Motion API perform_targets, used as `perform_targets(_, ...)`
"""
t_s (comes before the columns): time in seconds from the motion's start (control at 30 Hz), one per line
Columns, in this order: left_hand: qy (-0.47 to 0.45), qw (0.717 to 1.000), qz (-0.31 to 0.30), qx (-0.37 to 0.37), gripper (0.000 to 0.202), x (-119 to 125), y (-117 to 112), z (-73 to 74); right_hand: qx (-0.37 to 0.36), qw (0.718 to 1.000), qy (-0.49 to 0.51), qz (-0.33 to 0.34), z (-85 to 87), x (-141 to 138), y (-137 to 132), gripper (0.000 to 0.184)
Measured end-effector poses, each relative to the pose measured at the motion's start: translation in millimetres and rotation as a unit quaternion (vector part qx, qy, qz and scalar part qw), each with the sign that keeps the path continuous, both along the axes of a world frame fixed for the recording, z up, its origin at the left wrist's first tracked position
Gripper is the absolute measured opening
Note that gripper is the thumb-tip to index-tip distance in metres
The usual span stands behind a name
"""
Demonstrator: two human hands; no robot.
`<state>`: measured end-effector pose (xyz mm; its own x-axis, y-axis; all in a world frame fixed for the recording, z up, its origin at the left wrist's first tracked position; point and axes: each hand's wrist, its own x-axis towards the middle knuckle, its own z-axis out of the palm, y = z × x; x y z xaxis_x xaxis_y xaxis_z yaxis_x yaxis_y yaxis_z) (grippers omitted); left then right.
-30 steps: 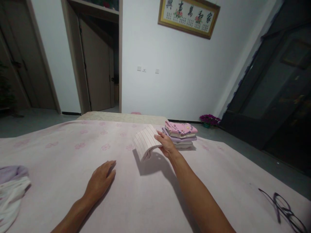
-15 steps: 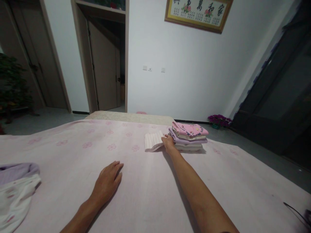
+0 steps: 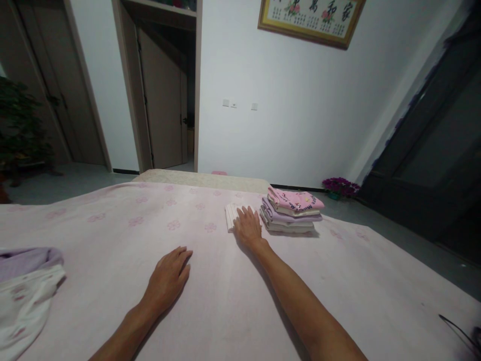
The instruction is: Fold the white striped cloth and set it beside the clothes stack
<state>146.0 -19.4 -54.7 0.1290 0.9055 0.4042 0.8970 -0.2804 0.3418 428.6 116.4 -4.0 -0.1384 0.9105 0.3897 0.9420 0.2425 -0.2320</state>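
Note:
My right hand (image 3: 248, 228) lies flat with fingers spread on top of a folded striped cloth (image 3: 230, 218), covering much of it. The cloth is white with thin stripes, and whether it is a garment I cannot tell. Just right of it, apart from my fingers, stands a stack of folded clothes (image 3: 292, 218) in white and lilac, topped by a pink printed piece (image 3: 296, 199). My left hand (image 3: 169, 276) rests on the pale pink flowered bed cover (image 3: 210, 311), fingers extended and holding nothing.
At the left edge lie a lilac garment (image 3: 32, 261) and a white garment with pink prints (image 3: 28, 303), loosely spread. A black cable (image 3: 456, 328) is at the lower right. Beyond the bed are a door (image 3: 161, 100), a wall and purple flowers (image 3: 340, 186).
My right hand has let go of the cloth's right edge and moved left onto its top, fingers now spread. That edge has been folded over leftward, narrowing the cloth. My left hand stays put.

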Motion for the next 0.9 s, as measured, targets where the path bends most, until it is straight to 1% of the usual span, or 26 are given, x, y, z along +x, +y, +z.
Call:
perform_targets(0.07, 0.003, 1.0, -0.002, -0.003, 0.043, 0, 0, 0.6, -0.04, 0.996, -0.081, 0.023, -6.0, -3, -8, 0.061)
perform_targets(0.1, 0.003, 1.0, -0.004, -0.003, 0.043, 0, 0, 0.9, -0.063, 0.993, -0.097, 0.028, -8.7, -3, -10, 0.065)
perform_targets(0.17, 0.002, 1.0, -0.004, -0.003, 0.043, 0, -1, 1.1, -0.094, 0.989, -0.11, 0.024, -12.4, -2, -12, 0.069)
perform_targets(0.3, 0.003, 1.0, -0.008, 0.004, 0.042, 0, 0, 0.6, -0.113, 0.986, -0.119, -0.016, -13.9, -2, -5, 0.07)
perform_targets(0.5, 0.008, 1.0, -0.006, 0.003, 0.042, 1, -1, 1.9, -0.113, 0.984, -0.125, -0.059, -16.3, -7, 8, 0.069)
perform_targets(0.67, 0.005, 1.0, -0.004, -0.014, 0.042, 3, -4, 7.9, -0.128, 0.981, -0.138, -0.041, -15.2, -4, 9, 0.069)
perform_targets(0.8, -0.007, 1.0, -0.005, -0.024, 0.041, 3, -7, 13.2, -0.101, 0.983, -0.144, -0.052, -16.0, -3, -1, 0.064)
perform_targets(0.9, -0.02, 0.999, -0.004, -0.025, 0.04, 2, -7, 15.3, -0.078, 0.984, -0.151, -0.043, -19.5, -3, -19, 0.063)
